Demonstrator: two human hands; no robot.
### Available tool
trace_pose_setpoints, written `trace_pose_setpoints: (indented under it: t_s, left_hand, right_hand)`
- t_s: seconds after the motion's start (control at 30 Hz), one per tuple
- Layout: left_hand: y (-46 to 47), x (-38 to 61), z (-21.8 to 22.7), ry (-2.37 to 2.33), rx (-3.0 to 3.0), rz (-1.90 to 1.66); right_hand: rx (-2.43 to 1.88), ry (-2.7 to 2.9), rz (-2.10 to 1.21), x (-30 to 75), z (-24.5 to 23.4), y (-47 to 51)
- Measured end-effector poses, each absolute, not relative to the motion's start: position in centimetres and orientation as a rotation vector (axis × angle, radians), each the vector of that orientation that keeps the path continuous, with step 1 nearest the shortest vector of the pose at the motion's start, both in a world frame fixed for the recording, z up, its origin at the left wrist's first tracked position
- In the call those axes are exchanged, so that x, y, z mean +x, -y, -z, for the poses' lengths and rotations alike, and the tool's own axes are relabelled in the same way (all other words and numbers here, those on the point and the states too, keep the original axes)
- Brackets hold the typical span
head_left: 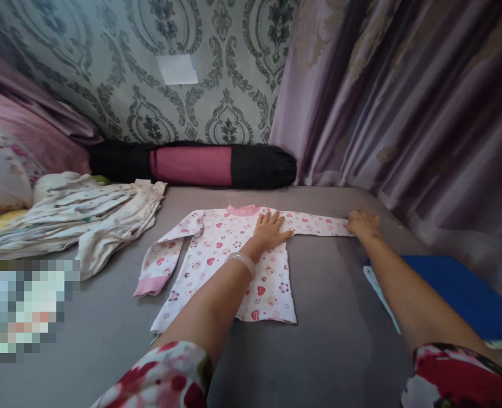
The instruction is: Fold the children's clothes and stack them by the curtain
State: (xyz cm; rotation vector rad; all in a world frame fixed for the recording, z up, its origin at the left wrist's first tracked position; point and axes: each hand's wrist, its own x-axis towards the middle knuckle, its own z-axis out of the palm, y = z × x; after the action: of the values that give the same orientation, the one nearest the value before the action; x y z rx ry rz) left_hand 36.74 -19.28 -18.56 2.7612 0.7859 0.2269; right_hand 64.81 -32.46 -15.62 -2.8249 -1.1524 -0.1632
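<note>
A long-sleeved child's shirt (pixel 216 249), white with pink hearts and flowers, lies spread on a grey sheet (pixel 319 294). Its pink collar points away from me. My left hand (pixel 271 229) rests on the shirt near the shoulder, fingers spread. At the far end of the straightened right-side sleeve, my right hand (pixel 363 224) is closed on the cuff, which it hides. The opposite sleeve bends down toward me, its pink cuff showing.
Crumpled pale clothes (pixel 101 212) lie at the left. A black and pink rolled bag (pixel 191 165) lies along the patterned wall. Blue folded cloth (pixel 459 294) sits at the right, below purple curtains (pixel 361 85).
</note>
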Motion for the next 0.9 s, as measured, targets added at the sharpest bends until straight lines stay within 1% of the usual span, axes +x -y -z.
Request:
trace_pose_setpoints:
  t_s: [0.07,0.13,0.23,0.3,0.37,0.43,0.63,0.77,0.9]
  left_hand:
    - [19.7,37.3,18.0,-0.832,2.732,-0.207]
    - [19.9,37.9,17.5,-0.887,2.678,-0.153]
    - [19.2,38.2,17.0,-0.829,2.589,-0.08]
    - [18.0,37.5,16.7,-0.728,2.522,-0.072]
    - [16.6,36.2,16.3,-0.663,2.443,-0.102]
    - [15.4,34.2,15.7,-0.65,2.387,-0.15]
    - [14.4,25.6,12.2,-0.786,2.393,-0.39]
    - [14.8,18.2,10.1,-1.001,2.424,-0.539]
    - [15.2,10.6,9.9,-1.386,2.323,-0.517]
  right_hand:
    - [-2.787,1.271,0.263,61.6,15.8,30.7]
    - [-2.599,1.467,0.084,57.9,16.1,28.5]
    - [-2.306,1.565,-0.198,53.1,16.9,25.4]
    - [-2.236,1.553,-0.303,51.0,17.5,24.4]
    - [-2.279,1.515,-0.359,49.7,18.0,24.1]
    - [-2.373,1.492,-0.34,49.0,18.5,24.4]
    - [-2.501,1.666,-0.066,47.8,19.7,25.2]
    - [-2.523,1.667,-0.067,47.8,19.7,24.7]
    - [-2.549,1.639,-0.151,48.1,18.8,23.9]
